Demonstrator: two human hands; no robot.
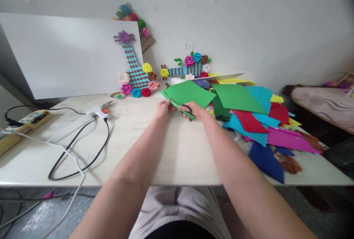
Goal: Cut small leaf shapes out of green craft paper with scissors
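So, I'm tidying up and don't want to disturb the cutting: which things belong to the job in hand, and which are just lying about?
In hand:
- scissors, in the right hand
- green sheet, edge held by the left hand

Lying about, seemingly unused now:
- glue gun
- power strip
- coloured paper pile
- flower-trimmed guitar

1. Between the left forearm and right forearm, the table is bare from its near edge almost to the green sheet, leaving low passage.
2. Left of the left forearm, open surface runs as far as the looped black cord and glue gun, both in the way.
3. Heaped coloured paper blocks the right side.
4. Ahead-left, the blue guitar shape and white board bar the far edge.
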